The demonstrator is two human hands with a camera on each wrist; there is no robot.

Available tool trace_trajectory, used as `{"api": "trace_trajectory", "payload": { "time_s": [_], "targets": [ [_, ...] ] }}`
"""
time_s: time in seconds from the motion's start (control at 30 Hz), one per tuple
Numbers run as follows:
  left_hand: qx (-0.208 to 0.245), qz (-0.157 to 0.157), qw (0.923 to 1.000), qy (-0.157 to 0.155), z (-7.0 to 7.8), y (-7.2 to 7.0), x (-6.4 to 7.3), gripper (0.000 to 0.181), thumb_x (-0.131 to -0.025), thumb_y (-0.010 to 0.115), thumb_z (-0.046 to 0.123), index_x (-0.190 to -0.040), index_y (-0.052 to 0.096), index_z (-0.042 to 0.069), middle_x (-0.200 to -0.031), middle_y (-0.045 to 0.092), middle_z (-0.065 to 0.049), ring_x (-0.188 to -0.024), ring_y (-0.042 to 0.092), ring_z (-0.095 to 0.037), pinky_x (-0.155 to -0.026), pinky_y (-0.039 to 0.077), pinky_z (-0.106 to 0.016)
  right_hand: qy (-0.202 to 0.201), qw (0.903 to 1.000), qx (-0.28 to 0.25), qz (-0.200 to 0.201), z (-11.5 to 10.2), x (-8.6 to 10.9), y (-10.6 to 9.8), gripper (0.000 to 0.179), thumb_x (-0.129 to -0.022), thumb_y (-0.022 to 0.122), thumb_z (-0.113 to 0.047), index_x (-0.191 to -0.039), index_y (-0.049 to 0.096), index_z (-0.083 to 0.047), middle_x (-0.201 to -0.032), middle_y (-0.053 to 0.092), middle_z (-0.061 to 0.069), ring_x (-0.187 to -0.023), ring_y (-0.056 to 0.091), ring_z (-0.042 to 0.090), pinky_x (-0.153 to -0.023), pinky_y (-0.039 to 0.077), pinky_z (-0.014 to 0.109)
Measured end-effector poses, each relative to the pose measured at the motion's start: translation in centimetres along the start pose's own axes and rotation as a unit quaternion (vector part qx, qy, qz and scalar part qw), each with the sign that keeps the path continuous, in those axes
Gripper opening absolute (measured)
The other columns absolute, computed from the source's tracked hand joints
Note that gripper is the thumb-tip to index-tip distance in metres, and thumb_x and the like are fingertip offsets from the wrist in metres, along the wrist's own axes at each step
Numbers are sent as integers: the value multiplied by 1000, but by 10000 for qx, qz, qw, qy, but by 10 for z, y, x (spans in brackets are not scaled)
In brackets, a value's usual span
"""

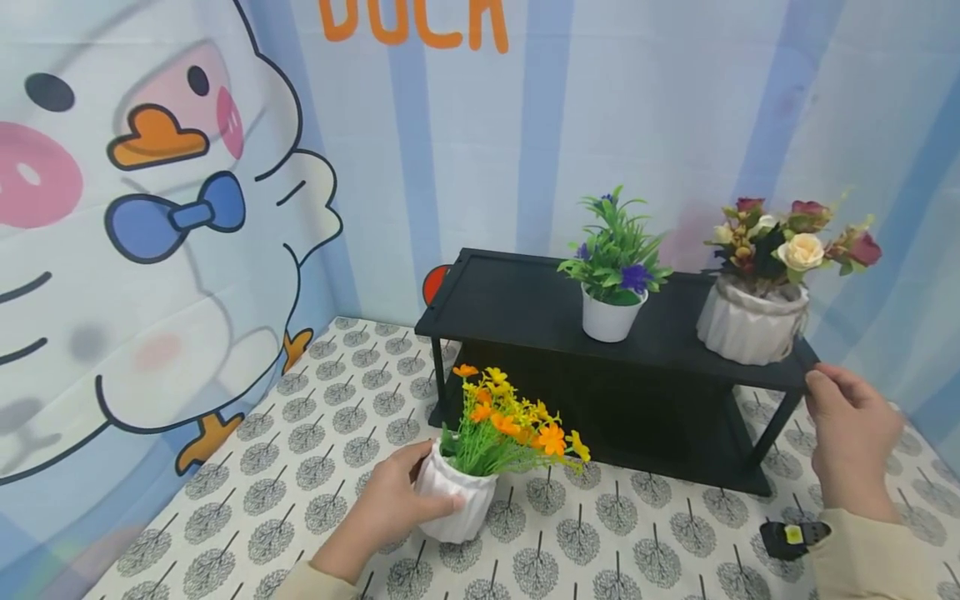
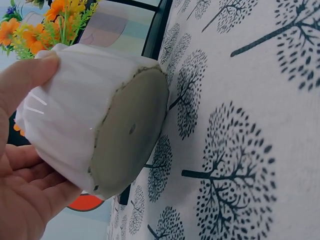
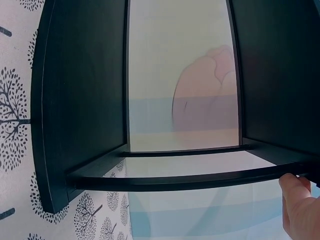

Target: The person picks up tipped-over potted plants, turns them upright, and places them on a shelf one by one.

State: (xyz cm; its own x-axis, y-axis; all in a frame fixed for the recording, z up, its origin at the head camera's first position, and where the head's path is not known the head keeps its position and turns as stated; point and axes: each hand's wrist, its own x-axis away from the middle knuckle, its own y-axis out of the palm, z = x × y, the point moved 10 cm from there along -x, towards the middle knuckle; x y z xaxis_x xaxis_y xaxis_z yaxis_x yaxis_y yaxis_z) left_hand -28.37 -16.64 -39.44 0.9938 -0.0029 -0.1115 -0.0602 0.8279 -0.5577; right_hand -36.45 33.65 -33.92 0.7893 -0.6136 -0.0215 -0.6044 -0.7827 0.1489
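My left hand point(image 1: 405, 497) grips a white ribbed flower pot point(image 1: 457, 500), thumb on its near side and fingers round the other. Orange and yellow artificial flowers point(image 1: 517, 421) lean out of it to the right. In the left wrist view the pot is tilted, its flat underside point(image 2: 132, 130) showing above the cloth. My right hand point(image 1: 855, 429) pinches the front right corner of a black two-tier shelf point(image 1: 510, 292). On its top board stand a small white pot point(image 1: 611, 317) with green leaves and purple flowers, and a larger white pot point(image 1: 750, 325) of roses.
A white cloth point(image 1: 330, 492) printed with grey trees covers the table. The shelf's lower board point(image 3: 85, 100) lies close over it, with posts at the ends. A black strap-like item point(image 1: 791, 537) sits by my right sleeve. Behind hangs a blue striped curtain point(image 1: 480, 150) with a cartoon duck.
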Motion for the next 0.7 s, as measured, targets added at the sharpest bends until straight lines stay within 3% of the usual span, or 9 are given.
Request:
{"api": "trace_trajectory", "payload": {
  "time_s": [0.17,0.47,0.7],
  "targets": [
    [10,-98,9999,38,2,0,0,85,-59,86,27,-130,49,0,-126,55,-17,-112,55,-35,-90,48,-42,-17,10000,12,-8,0,0,0,17,-90,57,-16,-107,63,-14,-103,48,-13,-111,52,6,-101,35,21],
    [-208,-169,9993,-267,-7,-3,2,90,-59,85,36,-133,47,2,-127,54,-16,-112,54,-33,-91,46,-46,-89,9999,55,-19,0,1,-1,22,-91,57,-18,-111,63,-14,-104,47,-13,-111,52,6,-102,34,23],
    [-64,122,9996,-231,-10,-6,7,81,-59,85,37,-127,55,8,-118,58,-12,-104,57,-27,-88,48,-43,-111,9999,117,-50,0,2,0,23,-91,57,-19,-113,62,-15,-106,46,-14,-116,50,7,-103,34,23]
  ]
}}
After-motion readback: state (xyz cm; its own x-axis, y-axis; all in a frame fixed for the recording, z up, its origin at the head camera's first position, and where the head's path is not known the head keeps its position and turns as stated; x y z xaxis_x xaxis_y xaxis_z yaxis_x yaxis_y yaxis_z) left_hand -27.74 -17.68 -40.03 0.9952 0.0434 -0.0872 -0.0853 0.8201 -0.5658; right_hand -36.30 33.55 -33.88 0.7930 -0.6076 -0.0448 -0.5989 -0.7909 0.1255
